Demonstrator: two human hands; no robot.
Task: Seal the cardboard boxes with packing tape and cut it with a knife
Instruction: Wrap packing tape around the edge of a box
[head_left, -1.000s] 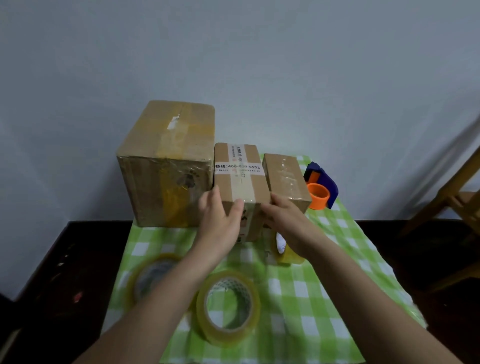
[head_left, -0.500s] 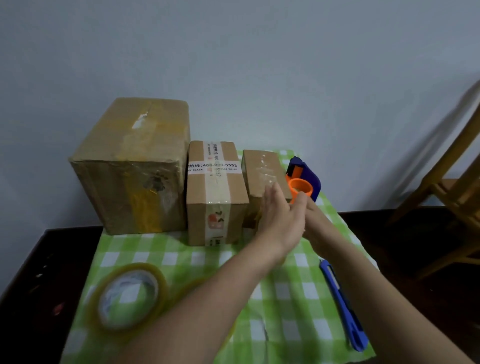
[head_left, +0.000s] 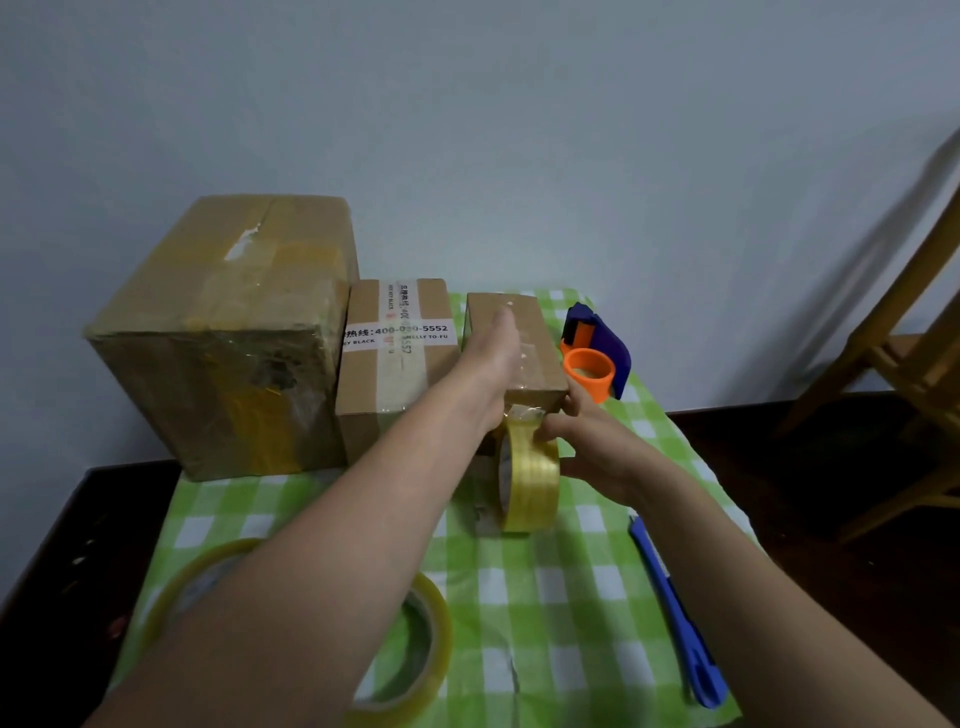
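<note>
Three cardboard boxes stand in a row at the back of the table: a large box (head_left: 228, 332), a medium box (head_left: 387, 369) with a printed label, and a small box (head_left: 540, 338). My left hand (head_left: 493, 353) lies flat on top of the small box, fingers stretched out. My right hand (head_left: 592, 452) grips a yellow tape roll (head_left: 527, 480) held upright against the small box's front, with a strip of tape running up onto the box's front edge. A blue utility knife (head_left: 675, 608) lies on the cloth, to the right of my right forearm.
A green checked cloth (head_left: 561, 597) covers the table. Two more tape rolls lie flat near me, one (head_left: 415, 644) in front and one (head_left: 187, 582) at the left. A blue and orange tape dispenser (head_left: 595, 358) stands right of the small box. A wooden chair (head_left: 904, 364) is at the far right.
My hands moved from the medium box to the small box. My left hand now lies flat on its top, and my right hand holds the tape roll at its front.
</note>
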